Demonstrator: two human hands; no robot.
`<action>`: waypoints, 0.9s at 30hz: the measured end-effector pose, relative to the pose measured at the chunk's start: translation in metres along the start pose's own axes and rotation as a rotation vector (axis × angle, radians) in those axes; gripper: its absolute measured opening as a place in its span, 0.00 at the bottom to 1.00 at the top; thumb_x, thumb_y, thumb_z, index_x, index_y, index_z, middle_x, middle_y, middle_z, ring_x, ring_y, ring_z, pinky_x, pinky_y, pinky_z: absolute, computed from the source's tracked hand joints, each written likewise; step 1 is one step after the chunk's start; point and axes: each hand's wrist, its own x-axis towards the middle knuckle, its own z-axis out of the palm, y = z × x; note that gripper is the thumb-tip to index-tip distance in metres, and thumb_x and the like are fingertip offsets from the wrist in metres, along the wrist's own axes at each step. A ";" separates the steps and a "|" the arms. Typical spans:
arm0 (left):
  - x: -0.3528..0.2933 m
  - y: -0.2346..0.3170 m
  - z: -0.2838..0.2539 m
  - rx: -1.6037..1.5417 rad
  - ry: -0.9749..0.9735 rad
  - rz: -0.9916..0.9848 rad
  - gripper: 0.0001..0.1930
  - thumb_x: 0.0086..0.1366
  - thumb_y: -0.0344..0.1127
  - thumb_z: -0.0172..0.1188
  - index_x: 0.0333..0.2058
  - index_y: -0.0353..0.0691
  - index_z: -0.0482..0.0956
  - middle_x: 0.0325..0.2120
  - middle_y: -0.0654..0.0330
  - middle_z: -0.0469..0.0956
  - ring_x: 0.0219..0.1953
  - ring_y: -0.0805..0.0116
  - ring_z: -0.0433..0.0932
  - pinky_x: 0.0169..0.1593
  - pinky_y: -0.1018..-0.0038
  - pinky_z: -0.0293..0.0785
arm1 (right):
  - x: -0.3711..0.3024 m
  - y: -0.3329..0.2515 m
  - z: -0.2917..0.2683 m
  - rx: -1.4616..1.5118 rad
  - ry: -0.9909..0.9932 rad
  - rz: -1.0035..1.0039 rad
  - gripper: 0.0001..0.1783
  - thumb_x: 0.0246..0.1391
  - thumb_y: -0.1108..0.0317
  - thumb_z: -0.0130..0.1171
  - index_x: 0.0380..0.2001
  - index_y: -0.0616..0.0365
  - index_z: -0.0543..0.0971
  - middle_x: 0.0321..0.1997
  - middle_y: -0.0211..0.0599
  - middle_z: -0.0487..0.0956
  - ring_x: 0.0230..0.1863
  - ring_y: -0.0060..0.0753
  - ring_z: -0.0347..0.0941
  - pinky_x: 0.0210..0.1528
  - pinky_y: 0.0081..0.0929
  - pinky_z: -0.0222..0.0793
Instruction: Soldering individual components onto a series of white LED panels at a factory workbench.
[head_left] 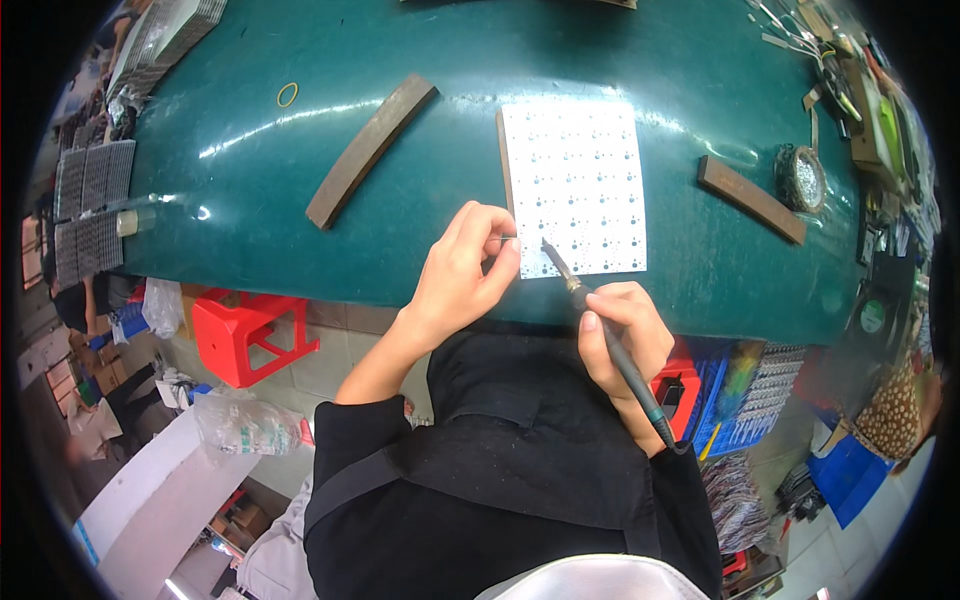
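A white circuit board panel [588,190] with rows of small dark holes and pads lies on the green table, raised on something brown along its left edge. My left hand [455,268] is at the panel's lower left edge, its thumb and forefinger pinching a thin solder wire [508,239] that points over the board. My right hand [632,338] grips a soldering iron [640,384] like a pen. The iron's tip slants up and left onto the panel's lower left part, close to the wire's end. Whether tip and wire touch cannot be made out.
On the green tabletop [400,240] lie a long wooden bar [370,152], a shorter wooden block [751,199] and a yellow rubber band [288,95]. A round tin [801,178] sits at the right, near tools. Stacked panels [95,180] stand far left; a red stool [250,335] is below the edge.
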 end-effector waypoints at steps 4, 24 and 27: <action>-0.005 -0.004 0.003 -0.036 -0.036 0.037 0.06 0.60 0.23 0.61 0.35 0.35 0.74 0.28 0.61 0.69 0.28 0.76 0.70 0.30 0.79 0.72 | -0.004 -0.002 0.000 0.013 -0.008 0.031 0.12 0.41 0.83 0.63 0.34 0.64 0.78 0.24 0.39 0.77 0.23 0.31 0.74 0.24 0.23 0.67; -0.012 0.006 0.002 0.051 -0.063 0.074 0.05 0.59 0.24 0.62 0.33 0.37 0.75 0.26 0.61 0.70 0.24 0.72 0.70 0.29 0.77 0.70 | -0.012 -0.010 -0.006 -0.018 -0.035 0.013 0.13 0.40 0.84 0.63 0.33 0.65 0.77 0.23 0.40 0.77 0.24 0.35 0.75 0.27 0.25 0.71; -0.021 0.002 0.006 -0.106 -0.012 -0.013 0.05 0.60 0.24 0.61 0.33 0.36 0.74 0.27 0.61 0.69 0.25 0.72 0.69 0.30 0.78 0.69 | -0.015 -0.013 -0.008 -0.004 -0.027 0.017 0.13 0.39 0.84 0.63 0.33 0.65 0.77 0.23 0.40 0.77 0.25 0.36 0.76 0.28 0.26 0.72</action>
